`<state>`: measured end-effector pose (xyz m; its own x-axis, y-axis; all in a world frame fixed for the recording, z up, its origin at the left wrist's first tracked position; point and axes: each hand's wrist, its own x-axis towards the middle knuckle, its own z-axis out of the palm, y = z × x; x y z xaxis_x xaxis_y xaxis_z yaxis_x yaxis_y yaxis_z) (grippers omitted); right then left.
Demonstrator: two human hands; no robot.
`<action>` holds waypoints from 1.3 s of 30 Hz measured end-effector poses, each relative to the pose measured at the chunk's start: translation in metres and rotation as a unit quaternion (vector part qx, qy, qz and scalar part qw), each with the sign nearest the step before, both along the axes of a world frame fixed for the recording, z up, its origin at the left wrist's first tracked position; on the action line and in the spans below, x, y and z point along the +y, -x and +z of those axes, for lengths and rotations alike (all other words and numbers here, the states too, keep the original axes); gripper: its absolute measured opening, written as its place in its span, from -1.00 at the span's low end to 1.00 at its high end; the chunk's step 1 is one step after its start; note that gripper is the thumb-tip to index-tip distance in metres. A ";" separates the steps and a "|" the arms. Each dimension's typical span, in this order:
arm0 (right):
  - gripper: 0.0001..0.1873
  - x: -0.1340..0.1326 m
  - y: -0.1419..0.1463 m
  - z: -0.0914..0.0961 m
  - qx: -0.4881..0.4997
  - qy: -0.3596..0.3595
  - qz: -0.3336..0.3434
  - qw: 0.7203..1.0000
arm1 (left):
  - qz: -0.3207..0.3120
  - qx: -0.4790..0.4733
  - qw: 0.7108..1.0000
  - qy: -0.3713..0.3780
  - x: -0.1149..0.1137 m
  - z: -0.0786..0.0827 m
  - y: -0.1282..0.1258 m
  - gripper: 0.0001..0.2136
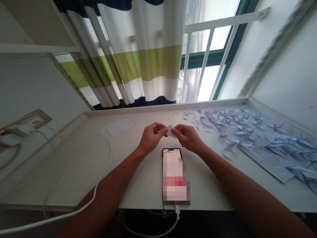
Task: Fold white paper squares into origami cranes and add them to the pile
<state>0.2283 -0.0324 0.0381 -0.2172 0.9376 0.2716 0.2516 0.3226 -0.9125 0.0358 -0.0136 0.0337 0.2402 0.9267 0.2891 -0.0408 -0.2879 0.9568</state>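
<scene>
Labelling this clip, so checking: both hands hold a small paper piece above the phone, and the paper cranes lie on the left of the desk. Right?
No: the paper cranes lie on the right of the desk, as the head view shows.

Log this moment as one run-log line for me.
left hand: pinching small white paper piece | right hand: pinching same piece | nearby: smartphone below hands, folded paper cranes to right

A small paper square (171,131) is pinched between the left hand (151,138) and right hand (187,137); a smartphone (172,175) is laid just below the grip; folded paper cranes (237,127) are spread to its right; paper slips (116,127) are scattered to its left.
</scene>
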 end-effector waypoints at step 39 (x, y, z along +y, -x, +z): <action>-0.86 -0.005 0.003 0.003 -0.104 -0.135 -0.054 0.984 | 0.000 0.243 0.949 -0.199 -0.009 0.011 0.008 -0.88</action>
